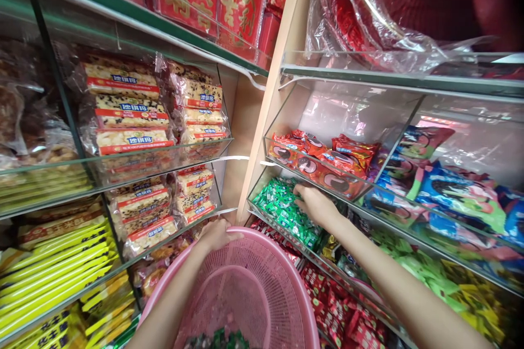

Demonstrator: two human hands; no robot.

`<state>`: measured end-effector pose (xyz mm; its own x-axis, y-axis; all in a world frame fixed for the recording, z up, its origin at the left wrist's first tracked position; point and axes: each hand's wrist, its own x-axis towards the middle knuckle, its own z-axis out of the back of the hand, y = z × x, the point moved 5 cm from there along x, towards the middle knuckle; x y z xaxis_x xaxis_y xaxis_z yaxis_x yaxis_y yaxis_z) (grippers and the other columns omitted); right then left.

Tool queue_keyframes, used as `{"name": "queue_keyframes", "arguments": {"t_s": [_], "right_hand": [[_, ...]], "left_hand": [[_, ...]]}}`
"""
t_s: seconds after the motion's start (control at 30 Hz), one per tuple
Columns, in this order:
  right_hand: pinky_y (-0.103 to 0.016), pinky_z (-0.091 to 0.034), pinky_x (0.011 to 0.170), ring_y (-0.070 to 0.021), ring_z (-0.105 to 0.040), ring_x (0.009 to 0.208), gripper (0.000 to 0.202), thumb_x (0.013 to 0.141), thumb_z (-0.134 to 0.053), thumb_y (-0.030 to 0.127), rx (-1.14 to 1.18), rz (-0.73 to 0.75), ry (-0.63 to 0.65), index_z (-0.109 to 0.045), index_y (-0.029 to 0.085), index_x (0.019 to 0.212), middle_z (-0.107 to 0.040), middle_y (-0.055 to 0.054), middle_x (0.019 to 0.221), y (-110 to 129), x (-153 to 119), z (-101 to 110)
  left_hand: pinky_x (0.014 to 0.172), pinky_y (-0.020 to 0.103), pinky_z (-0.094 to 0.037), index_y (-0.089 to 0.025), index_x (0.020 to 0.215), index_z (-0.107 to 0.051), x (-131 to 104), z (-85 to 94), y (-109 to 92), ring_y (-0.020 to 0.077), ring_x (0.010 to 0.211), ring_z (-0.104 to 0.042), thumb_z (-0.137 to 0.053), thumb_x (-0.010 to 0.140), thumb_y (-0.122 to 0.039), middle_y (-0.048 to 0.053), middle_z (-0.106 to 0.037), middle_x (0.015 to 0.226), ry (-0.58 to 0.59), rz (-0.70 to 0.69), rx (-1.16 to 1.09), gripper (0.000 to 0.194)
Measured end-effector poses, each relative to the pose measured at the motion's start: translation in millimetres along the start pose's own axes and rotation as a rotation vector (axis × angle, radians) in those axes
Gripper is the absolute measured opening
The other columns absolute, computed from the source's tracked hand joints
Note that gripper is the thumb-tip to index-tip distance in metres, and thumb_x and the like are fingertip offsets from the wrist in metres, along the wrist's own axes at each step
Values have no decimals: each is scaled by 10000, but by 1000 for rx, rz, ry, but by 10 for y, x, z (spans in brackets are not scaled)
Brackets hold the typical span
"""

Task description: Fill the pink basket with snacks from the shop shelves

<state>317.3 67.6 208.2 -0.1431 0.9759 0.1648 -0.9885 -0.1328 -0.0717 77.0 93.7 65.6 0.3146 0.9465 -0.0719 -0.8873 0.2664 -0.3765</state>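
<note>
While glass point(282, 232) fronts green candies point(278, 204), left grip point(215, 233) pinches pink basket point(282, 267), right grip point(314, 203) of unclear closure.

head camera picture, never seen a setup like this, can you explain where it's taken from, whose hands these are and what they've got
There is no machine here, just a person's two bare hands. The single picture comes from a camera worn on their head, looking forward and down. The left hand grips the rim of a pink basket, with some small green pieces at the bottom. The right hand reaches into a shelf bin of green candies; whether it holds any is hard to tell. Around them, glass-fronted shelves carry more packaged snacks, such as yellow packets at the left.
</note>
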Motion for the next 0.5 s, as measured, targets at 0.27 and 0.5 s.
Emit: {"name": "queue_keyframes", "arguments": {"t_s": [0.27, 0.5], "right_hand": [[-296, -388, 757, -232, -590, 934, 153, 855, -459, 202, -4, -54, -121, -521, 179, 993, -633, -99, 976, 12, 21, 66], [-286, -384, 650, -219, -611, 871, 150, 863, -459, 215, -7, -60, -131, -510, 206, 1004, -635, -69, 944, 118, -79, 124]], "left_hand": [[645, 310, -448, -215, 681, -631, 3, 6, -1, 301, 822, -674, -392, 728, -739, 104, -716, 787, 1, -2, -3, 578], [653, 302, -450, -214, 690, -637, 19, 12, 1, 282, 802, -675, -385, 731, -739, 95, -713, 774, -5, -14, -9, 584]]}}
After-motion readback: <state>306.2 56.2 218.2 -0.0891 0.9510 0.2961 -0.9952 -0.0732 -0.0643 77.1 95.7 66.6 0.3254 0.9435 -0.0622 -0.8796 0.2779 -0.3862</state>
